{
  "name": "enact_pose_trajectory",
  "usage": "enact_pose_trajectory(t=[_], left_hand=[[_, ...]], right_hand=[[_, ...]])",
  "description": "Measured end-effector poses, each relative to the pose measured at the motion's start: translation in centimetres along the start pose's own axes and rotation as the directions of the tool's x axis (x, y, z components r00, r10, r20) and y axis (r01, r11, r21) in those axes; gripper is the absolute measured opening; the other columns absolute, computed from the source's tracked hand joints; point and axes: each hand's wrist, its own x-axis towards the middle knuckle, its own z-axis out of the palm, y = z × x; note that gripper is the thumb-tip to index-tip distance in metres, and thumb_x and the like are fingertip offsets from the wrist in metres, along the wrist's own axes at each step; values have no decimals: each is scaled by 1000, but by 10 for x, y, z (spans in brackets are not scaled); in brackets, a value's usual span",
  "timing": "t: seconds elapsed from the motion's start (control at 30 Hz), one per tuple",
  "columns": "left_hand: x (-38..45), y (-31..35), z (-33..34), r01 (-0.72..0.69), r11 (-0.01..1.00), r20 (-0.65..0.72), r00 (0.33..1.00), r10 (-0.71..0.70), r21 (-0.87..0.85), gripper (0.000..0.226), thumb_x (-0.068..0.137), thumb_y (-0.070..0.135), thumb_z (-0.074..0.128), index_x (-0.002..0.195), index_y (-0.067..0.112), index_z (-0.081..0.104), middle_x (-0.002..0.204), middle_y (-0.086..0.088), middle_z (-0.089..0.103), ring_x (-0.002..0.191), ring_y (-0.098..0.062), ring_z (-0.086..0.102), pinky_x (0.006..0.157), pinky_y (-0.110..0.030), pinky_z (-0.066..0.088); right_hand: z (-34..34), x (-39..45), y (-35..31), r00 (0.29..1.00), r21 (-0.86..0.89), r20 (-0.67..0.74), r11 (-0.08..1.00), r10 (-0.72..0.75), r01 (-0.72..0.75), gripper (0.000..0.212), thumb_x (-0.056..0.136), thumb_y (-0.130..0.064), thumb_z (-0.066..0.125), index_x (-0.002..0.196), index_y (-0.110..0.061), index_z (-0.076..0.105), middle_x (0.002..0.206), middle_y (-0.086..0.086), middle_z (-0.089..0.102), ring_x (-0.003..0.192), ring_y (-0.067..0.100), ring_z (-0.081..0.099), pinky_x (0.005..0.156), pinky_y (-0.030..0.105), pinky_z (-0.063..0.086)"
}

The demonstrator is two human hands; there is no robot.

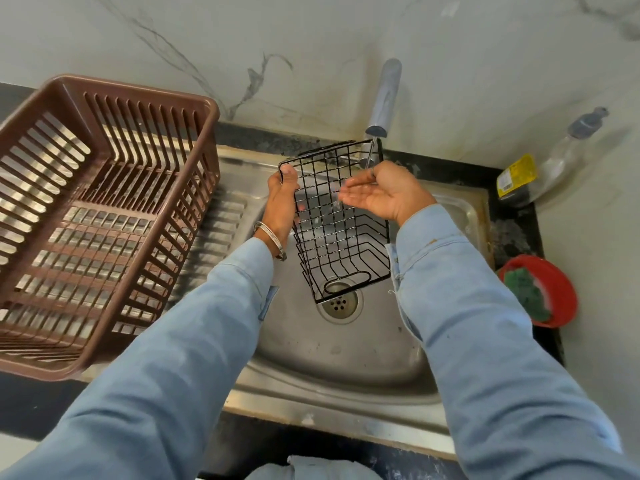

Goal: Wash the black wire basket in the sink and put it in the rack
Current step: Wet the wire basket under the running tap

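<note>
A black wire basket (341, 244) hangs tilted over the steel sink (346, 348), its lower end above the drain (340, 303). My left hand (282, 202) grips its upper left rim. My right hand (384, 194) is palm up with straight fingers inside the basket's upper part, under a thin stream of water from the tap (384, 98). The brown plastic rack (97, 216) stands on the draining board to the left with nothing in it.
A clear soap bottle (550, 161) with a yellow label stands at the sink's back right corner. A red bowl (543, 289) holding a green scrubber (526, 292) sits on the black counter at right. The marble wall rises behind the tap.
</note>
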Motion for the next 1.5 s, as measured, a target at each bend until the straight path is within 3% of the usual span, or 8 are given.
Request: enact_pose_trajectory(t=[0.13, 0.27, 0.43, 0.7, 0.87, 1.17, 1.37, 1.5], left_hand=[[1, -2, -1, -4, 1000, 5, 1000, 4, -5, 57, 98, 60, 24, 143, 25, 30, 130, -6, 50, 108, -29, 58, 90, -44, 49], [-1, -1, -1, -6, 1000, -2, 1000, 6, -18, 54, 98, 58, 24, 140, 26, 32, 128, -5, 50, 101, -25, 58, 80, -37, 50], [2, -2, -4, -1, 999, -11, 1000, 1, -37, 56, 99, 58, 23, 143, 24, 29, 128, -5, 48, 110, -27, 55, 80, -34, 47], [2, 4, -4, -13, 996, -40, 999, 9, -93, 49, 100, 54, 24, 136, 22, 33, 116, -3, 47, 102, -24, 52, 65, -25, 43], [6, 3, -6, -4, 991, -36, 999, -1, -131, 53, 99, 56, 25, 139, 21, 32, 118, -3, 48, 109, -29, 53, 83, -35, 47], [5, -3, -9, 97, 968, 9, 995, -97, -233, 66, 94, 66, 26, 141, 21, 37, 128, -9, 53, 108, -32, 59, 75, -36, 50], [8, -14, -6, 209, 917, 163, 973, -162, -339, 74, 92, 70, 20, 138, 18, 43, 125, -7, 57, 98, -28, 62, 86, -44, 49], [6, -23, 3, 271, 882, 224, 955, -195, -387, 75, 89, 73, 25, 134, 18, 50, 126, -8, 62, 112, -38, 62, 99, -53, 46]], right_hand=[[3, -4, 8, 994, -88, 85, 994, 66, -58, 30, 93, 5, 33, 111, 16, 56, 120, 33, 57, 115, 43, 56, 99, 45, 46], [-2, -2, 6, 999, -74, -4, 997, 36, -37, 28, 93, 4, 31, 100, 12, 57, 124, 32, 54, 116, 42, 54, 96, 44, 48], [-9, -5, 9, 998, -86, 28, 994, 64, -62, 33, 92, 7, 35, 119, 14, 52, 121, 32, 56, 114, 42, 56, 93, 44, 49], [-5, -5, 10, 999, -96, 41, 995, 23, -19, 23, 92, 8, 36, 104, 12, 56, 127, 31, 53, 119, 41, 53, 99, 44, 46], [-3, -8, 9, 996, -126, 74, 991, 41, -31, 30, 93, 7, 34, 117, 14, 52, 127, 31, 53, 119, 41, 53, 97, 44, 47], [9, -10, 7, 992, 67, 123, 997, 25, -33, 27, 92, 10, 31, 108, 13, 53, 127, 32, 52, 121, 42, 51, 102, 46, 44], [39, -14, 2, 985, -259, 162, 966, 63, -19, 34, 93, 8, 30, 120, 15, 49, 128, 33, 50, 122, 43, 49, 104, 45, 42], [29, -11, -1, 997, -177, 76, 984, -3, 17, 28, 94, 6, 28, 100, 11, 55, 128, 33, 52, 119, 42, 52, 98, 44, 45]])
